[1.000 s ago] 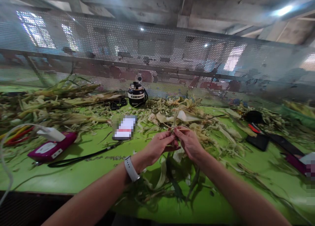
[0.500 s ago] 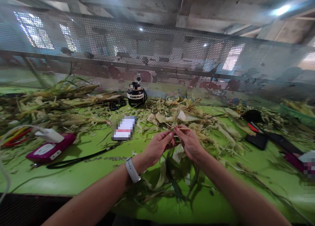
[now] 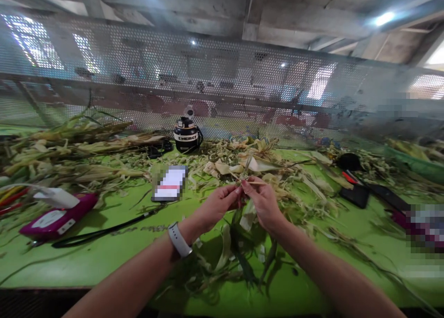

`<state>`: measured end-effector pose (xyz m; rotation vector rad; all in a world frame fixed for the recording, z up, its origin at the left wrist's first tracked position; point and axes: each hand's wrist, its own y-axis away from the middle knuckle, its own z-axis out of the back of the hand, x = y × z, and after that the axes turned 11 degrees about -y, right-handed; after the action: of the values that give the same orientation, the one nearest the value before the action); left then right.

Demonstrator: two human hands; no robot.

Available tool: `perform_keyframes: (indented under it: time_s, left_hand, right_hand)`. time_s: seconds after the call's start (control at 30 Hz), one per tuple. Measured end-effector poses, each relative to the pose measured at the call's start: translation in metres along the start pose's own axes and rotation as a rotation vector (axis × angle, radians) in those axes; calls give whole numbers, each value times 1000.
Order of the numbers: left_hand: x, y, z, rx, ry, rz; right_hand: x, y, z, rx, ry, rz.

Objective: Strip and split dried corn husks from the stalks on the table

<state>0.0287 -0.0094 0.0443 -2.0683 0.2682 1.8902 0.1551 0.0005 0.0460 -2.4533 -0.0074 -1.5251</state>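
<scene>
My left hand (image 3: 217, 208) and my right hand (image 3: 266, 206) meet above the middle of the green table, thumbs and fingertips pinched together on a small piece of corn husk (image 3: 244, 174). A thin pale stick-like piece (image 3: 257, 183) juts out to the right from the fingers of my right hand. Just below the hands is a pale husk strip (image 3: 247, 217); whether it hangs from them or lies on the table I cannot tell. Dark green husk leaves (image 3: 244, 262) lie nearer to me, between my forearms. The exact grip is partly hidden by the fingers.
A phone (image 3: 170, 184) lies left of my hands, its black strap (image 3: 104, 230) running toward a purple power strip (image 3: 58, 218) with a white charger. Behind stand a black bottle (image 3: 187, 135) and a perforated screen (image 3: 222, 87). Husk piles (image 3: 69, 147) cover the back left.
The whole view has shifted, so the table's things sit slightly farther left. Both hands remain pinched together on the husk, with only a slight shift of the fingers.
</scene>
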Motion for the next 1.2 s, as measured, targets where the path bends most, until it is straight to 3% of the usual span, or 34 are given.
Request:
perform_keyframes:
  time_s: [0.17,0.3,0.43,0.57,0.83,0.97,1.2]
  left_hand:
    - [2,1,-5,-67,63,-45]
    - [4,0,0,-154,94,-33]
    - [2,0,6,-151,105,-17]
    - [1,-1,10,-182,131,-9]
    - [-7,-10,29,-355,180,-86]
    - [-10,-12,34,-427,160,-114]
    - [-2,-17,41,-471,98,-157]
  right_hand:
    - [6,-2,0,37,-50,-68]
    - [20,-13,13,95,-26,-103]
    - [37,-29,33,-52,-24,-21]
    - [55,-37,50,-132,80,-82]
    - [75,-36,60,77,462,-172]
    - [66,-36,59,231,588,-197]
    - [45,-41,62,287,870,-87]
